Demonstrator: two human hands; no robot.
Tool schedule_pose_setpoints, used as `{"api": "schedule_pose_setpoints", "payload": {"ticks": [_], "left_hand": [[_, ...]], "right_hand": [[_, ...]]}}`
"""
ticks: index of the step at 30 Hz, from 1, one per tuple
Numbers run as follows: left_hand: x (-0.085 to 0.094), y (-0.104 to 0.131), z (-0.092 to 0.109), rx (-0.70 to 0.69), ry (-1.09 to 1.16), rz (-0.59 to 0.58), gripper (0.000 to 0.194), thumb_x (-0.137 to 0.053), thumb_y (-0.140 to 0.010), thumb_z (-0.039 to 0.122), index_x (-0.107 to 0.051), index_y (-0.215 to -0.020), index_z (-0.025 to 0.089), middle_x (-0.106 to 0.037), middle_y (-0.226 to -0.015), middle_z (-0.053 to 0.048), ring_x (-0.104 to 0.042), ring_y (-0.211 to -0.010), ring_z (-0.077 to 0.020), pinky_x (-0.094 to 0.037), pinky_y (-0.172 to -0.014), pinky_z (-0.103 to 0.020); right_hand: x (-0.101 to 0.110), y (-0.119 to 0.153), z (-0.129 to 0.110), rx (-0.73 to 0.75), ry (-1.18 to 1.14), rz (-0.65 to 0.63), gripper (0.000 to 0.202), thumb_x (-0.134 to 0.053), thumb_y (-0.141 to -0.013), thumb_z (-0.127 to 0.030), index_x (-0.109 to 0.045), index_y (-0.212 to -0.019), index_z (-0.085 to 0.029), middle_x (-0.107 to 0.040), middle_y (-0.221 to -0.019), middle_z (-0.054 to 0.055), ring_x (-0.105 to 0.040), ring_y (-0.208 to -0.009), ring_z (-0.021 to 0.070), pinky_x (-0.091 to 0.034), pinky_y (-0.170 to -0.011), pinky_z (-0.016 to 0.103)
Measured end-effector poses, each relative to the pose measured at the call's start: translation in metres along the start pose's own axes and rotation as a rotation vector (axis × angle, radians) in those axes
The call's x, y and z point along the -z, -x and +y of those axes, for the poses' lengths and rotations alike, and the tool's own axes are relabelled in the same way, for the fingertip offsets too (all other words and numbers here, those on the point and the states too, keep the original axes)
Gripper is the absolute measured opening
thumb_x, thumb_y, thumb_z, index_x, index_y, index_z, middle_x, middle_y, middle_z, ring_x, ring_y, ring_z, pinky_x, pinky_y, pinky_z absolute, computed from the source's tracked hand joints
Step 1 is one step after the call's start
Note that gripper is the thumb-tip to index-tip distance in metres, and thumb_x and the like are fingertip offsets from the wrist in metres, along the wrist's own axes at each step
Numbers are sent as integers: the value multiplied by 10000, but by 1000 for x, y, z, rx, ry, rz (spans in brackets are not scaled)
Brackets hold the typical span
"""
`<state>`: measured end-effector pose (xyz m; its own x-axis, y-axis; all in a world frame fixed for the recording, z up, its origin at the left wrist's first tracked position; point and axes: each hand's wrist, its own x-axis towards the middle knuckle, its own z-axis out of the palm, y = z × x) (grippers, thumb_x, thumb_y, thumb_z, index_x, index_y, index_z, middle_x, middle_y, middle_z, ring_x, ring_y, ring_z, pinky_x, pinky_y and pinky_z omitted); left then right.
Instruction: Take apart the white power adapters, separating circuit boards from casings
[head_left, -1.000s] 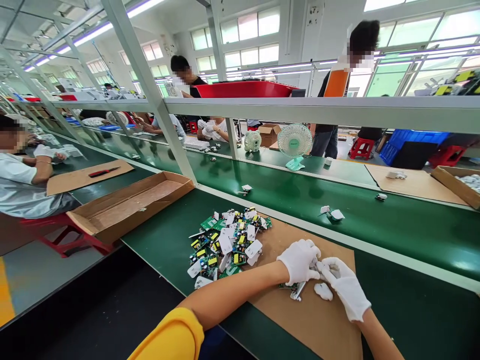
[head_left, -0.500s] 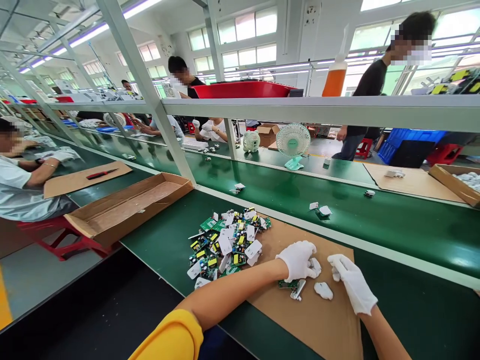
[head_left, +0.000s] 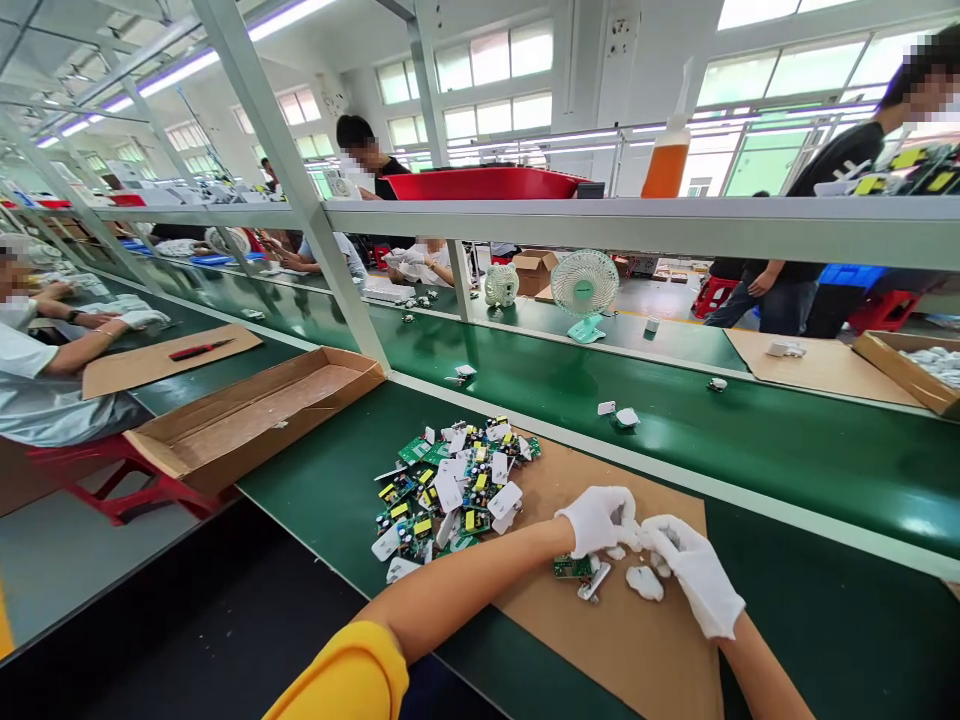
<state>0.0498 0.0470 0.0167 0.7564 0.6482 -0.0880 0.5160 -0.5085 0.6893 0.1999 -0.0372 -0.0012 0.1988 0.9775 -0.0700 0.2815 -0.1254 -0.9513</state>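
Observation:
My left hand (head_left: pixel 602 521), in a white glove, is closed over the cardboard sheet (head_left: pixel 600 655), its fingertips pinched on a small white piece mostly hidden by the glove. Close against it, my gloved right hand (head_left: pixel 694 572) has thumb and fingers pressed together; a bit of white shows under them, but what they hold is unclear. Below both hands lies a loose white piece (head_left: pixel 645 583) with a rounded outline. Left of it are a green circuit board (head_left: pixel 571 567) and a white part with metal (head_left: pixel 594 582). A heap of circuit boards with white covers (head_left: pixel 448 490) sits left of my hands.
Beyond the bench edge runs a green conveyor belt (head_left: pixel 525 362) carrying several small parts. An open cardboard box (head_left: pixel 255 420) stands at the left. A shelf (head_left: pixel 600 222) crosses above, holding a red tray (head_left: pixel 484 184) and an orange bottle (head_left: pixel 667 160). Co-workers sit and walk nearby.
My right hand has moved left and its fingers now meet my left hand's fingertips. Parts on the belt have shifted left. A walking person at the back has moved right.

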Motion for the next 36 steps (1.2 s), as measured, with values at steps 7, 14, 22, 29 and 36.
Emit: {"api": "schedule_pose_setpoints", "payload": {"ticks": [7,14,22,29,36], "left_hand": [[10,1,-2,-31,40,30,519,-749,-619,205,-543,-1095,233,-611,-911,18,-581,-846,-156,-480,-783,-280],[11,-2,-4,0,111,30,220,-743,-572,144,-628,-758,173,-579,-872,12,-550,-709,-123,-457,-690,-267],[14,7,10,129,456,73,350,-761,-629,418,-606,-738,124,-607,-634,-2,-578,-547,-120,-456,-533,-250],[21,17,16,111,626,-13,398,-768,-607,464,-604,-718,119,-576,-574,22,-507,-467,-81,-434,-469,-229],[13,10,-1,66,412,-82,189,-748,-631,128,-612,-761,137,-557,-636,49,-511,-566,-82,-434,-540,-217]], "right_hand": [[1,-4,12,7,-62,42,253,-535,-906,-400,-623,-952,-167,-652,-841,8,-602,-654,107,-522,-601,267],[5,-9,12,24,-22,126,261,-543,-907,-367,-604,-1072,-174,-640,-1050,47,-631,-841,158,-542,-721,332],[-5,3,0,160,110,69,274,-531,-850,-372,-643,-1069,-252,-612,-964,42,-563,-997,227,-427,-944,402],[-17,16,-13,18,13,-37,231,-573,-768,-354,-585,-979,-260,-425,-809,-24,-442,-583,125,-422,-499,281],[-1,11,-12,19,107,-129,152,-572,-761,-381,-559,-751,-230,-539,-697,-10,-524,-617,154,-464,-578,283]]}}
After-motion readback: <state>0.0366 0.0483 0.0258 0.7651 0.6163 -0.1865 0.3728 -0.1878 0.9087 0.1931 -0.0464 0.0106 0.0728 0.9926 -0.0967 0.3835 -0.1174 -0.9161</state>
